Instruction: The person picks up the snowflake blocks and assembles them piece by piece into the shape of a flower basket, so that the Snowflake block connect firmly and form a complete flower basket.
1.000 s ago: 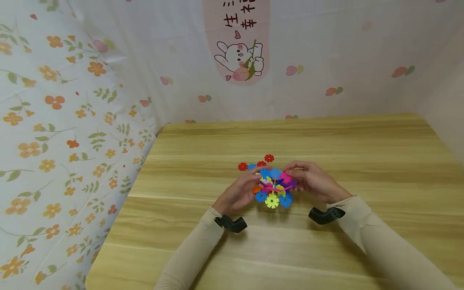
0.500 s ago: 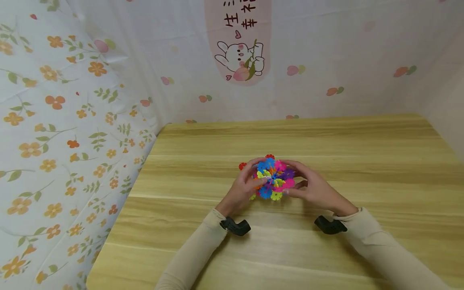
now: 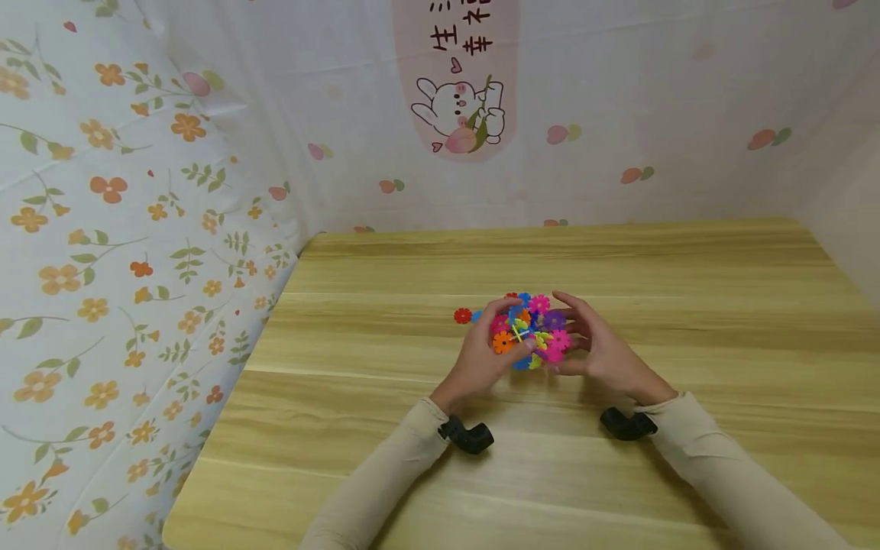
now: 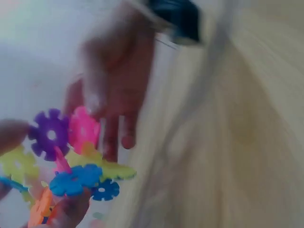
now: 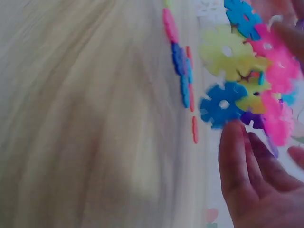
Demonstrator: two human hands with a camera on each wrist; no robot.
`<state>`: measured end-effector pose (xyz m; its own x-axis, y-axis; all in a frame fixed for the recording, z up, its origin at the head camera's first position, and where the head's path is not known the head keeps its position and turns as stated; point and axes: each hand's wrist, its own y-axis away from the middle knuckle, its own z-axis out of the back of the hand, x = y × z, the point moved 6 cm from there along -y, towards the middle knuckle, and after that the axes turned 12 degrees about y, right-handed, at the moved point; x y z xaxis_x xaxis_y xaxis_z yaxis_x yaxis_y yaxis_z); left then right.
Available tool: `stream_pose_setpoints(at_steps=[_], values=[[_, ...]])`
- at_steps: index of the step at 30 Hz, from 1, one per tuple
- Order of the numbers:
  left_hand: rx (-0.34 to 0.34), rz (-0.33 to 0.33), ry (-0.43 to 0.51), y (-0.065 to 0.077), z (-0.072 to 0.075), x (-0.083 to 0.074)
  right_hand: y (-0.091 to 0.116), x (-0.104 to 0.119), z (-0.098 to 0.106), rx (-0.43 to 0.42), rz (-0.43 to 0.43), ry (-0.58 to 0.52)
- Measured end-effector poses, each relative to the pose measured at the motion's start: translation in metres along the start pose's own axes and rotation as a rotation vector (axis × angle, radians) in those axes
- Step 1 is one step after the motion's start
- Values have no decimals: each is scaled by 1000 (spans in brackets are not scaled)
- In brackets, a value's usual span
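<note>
A ball-like cluster of interlocking notched plastic flower discs point(image 3: 543, 336), in blue, pink, purple, yellow and orange, is held between both hands over the table. My left hand point(image 3: 477, 357) grips its left side, thumb in front and fingers behind. On the other side, my right hand point(image 3: 608, 355) is spread around the cluster. In the right wrist view its fingertips point(image 5: 233, 128) are right at a blue disc point(image 5: 223, 105), fairly straight. The left wrist view shows the right hand's fingers beyond a pink disc point(image 4: 84, 129). Part of the cluster is hidden by the hands.
Loose discs lie on the wooden table point(image 3: 385, 321) behind the cluster, among them a red disc point(image 3: 463, 315); the right wrist view shows several loose discs point(image 5: 180, 61) edge-on. A printed cloth point(image 3: 344, 114) hangs along the table's back and left.
The cluster has been turned, so its orange and pink discs now face the front. My left hand has moved right and its thumb has come across the front. The right hand is spread wider.
</note>
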<state>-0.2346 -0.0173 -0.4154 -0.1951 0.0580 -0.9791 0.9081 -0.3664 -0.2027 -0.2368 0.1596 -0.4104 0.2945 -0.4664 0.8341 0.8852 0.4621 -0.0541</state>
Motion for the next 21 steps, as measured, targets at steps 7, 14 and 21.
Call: stream_pose_setpoints(at_steps=[7, 14, 21], values=[[-36, 185, 332, -27, -6, 14, -7, -7, 23, -102, -78, 32], [87, 194, -215, -55, -13, 15, -16, -22, 51, -158, -138, 74], [200, 200, -319, -80, -20, 23, -26, -37, 67, -149, -178, 135]])
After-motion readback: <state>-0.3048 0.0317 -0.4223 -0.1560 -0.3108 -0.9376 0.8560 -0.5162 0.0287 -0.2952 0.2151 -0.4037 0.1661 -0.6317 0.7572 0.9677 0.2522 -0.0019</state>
